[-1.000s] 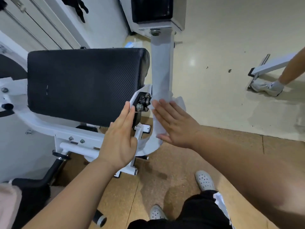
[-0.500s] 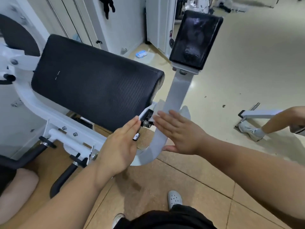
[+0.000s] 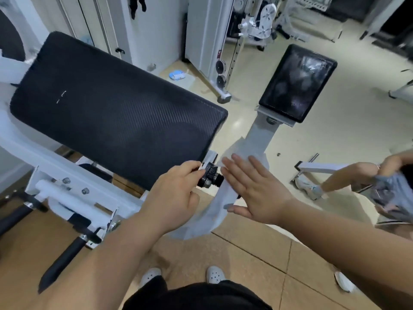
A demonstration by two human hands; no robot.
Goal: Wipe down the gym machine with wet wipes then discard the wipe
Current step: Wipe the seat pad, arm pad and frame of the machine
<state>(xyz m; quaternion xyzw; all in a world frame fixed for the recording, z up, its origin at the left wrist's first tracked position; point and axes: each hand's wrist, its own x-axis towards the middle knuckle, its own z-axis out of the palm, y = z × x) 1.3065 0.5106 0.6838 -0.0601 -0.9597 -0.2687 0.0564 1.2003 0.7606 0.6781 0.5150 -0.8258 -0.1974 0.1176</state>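
Two hands are working: the right hand, fingers straight, is pressing the wet wipe against the machine's curved arm; the left hand is gripping the bracket beside it.

1 wide-angle head view looks forward and steeply down, close above the left hand and right hand at the gym machine, shoes at the bottom edge.

The far floor is pale, glossy and reflects the light; nearer, it gives way to brown tiles with thin seams. White wall panels stand at the back left, with a black item hanging on them. A white pulley machine stands beside them, and more white equipment crowds the back.
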